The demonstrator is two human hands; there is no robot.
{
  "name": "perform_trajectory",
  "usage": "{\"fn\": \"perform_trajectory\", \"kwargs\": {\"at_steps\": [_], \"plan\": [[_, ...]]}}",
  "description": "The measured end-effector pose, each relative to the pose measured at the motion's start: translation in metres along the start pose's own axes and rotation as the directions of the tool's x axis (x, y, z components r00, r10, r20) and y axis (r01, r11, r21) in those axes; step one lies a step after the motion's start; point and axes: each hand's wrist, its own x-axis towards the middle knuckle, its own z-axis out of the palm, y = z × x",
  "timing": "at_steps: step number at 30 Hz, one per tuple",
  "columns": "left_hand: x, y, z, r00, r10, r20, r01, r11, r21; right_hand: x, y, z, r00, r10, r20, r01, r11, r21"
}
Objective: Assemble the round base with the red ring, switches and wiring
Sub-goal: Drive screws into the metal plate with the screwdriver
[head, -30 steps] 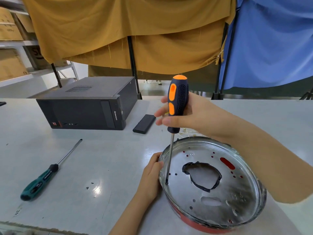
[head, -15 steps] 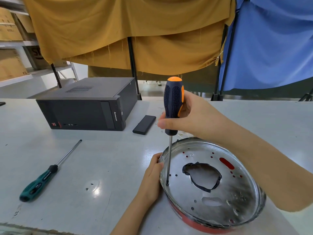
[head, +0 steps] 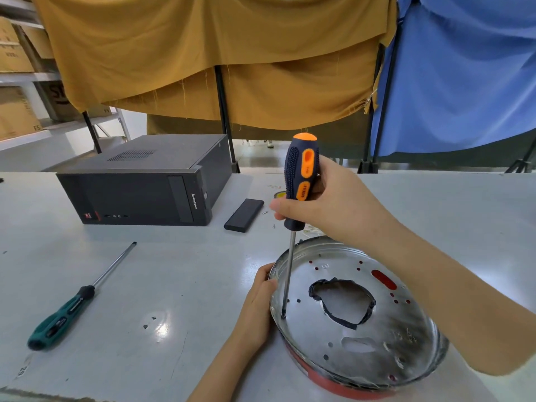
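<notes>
Where screwdriver tip meets round base — screw indiscernible.

Mustard cloth & blue cloth hang behind white table.

green screwdriver, computer case, black slab.

Bright, even overhead light leaves glare patches on the counter, soft shadows, sharp focus, and wide-angle bending at the edges.
</notes>
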Motion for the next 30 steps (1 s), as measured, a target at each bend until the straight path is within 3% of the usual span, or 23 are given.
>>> {"fn": "perform_trajectory", "kwargs": {"at_steps": [2,4,6,9,12,14,16,18,19,21,23,24,27,30], "plan": [[0.000,0.006,-0.002,1.000,-0.023,0.014,0.023,0.999,-0.026,0.004,0.002,-0.012,0.979,0.049,0.198,-0.071,0.992,0.108],[0.001,0.014,-0.007,0.995,-0.074,0.062,0.081,0.989,-0.122,0.007,0.005,-0.021,0.931,0.002,0.365,-0.106,0.959,0.264],[0.002,0.024,-0.008,0.989,-0.085,0.121,0.104,0.982,-0.156,0.009,0.009,-0.026,0.892,-0.077,0.446,-0.136,0.895,0.425],[0.004,0.031,0.001,0.995,-0.073,0.069,0.081,0.989,-0.126,0.010,0.008,-0.030,0.856,-0.139,0.497,-0.161,0.843,0.513],[0.006,0.029,0.008,0.997,-0.082,0.001,0.081,0.976,-0.200,0.009,0.003,-0.020,0.930,-0.077,0.358,-0.079,0.912,0.402],[0.006,0.027,0.008,0.998,-0.064,-0.029,0.055,0.968,-0.247,0.004,0.005,-0.006,0.994,-0.044,0.097,0.022,0.977,0.214],[0.005,0.028,0.009,0.997,-0.055,-0.048,0.042,0.967,-0.250,-0.002,0.009,0.009,0.984,-0.083,-0.158,0.100,0.990,0.102],[0.004,0.028,0.010,0.996,-0.064,-0.055,0.051,0.974,-0.219,-0.003,0.010,0.010,0.975,-0.088,-0.205,0.121,0.980,0.159],[0.003,0.029,0.010,0.996,-0.074,-0.057,0.061,0.976,-0.207,0.001,0.011,0.005,0.988,-0.064,-0.140,0.092,0.974,0.209],[0.002,0.028,0.009,0.995,-0.093,-0.039,0.082,0.973,-0.214,0.008,0.011,-0.008,0.990,-0.032,0.140,-0.014,0.949,0.315],[0.001,0.027,0.009,0.995,-0.105,0.000,0.101,0.962,-0.253,0.014,0.011,-0.014,0.891,-0.115,0.439,-0.118,0.876,0.468],[0.001,0.026,0.010,0.994,-0.107,0.017,0.108,0.956,-0.274,0.016,0.011,-0.014,0.840,-0.159,0.518,-0.174,0.827,0.535],[0.002,0.025,0.013,0.994,-0.110,0.024,0.112,0.941,-0.318,0.018,0.008,-0.009,0.806,-0.178,0.564,-0.251,0.761,0.598],[0.005,0.023,0.013,0.990,-0.138,-0.028,0.118,0.923,-0.367,0.016,0.008,0.002,0.902,-0.100,0.419,-0.184,0.791,0.584]]}}
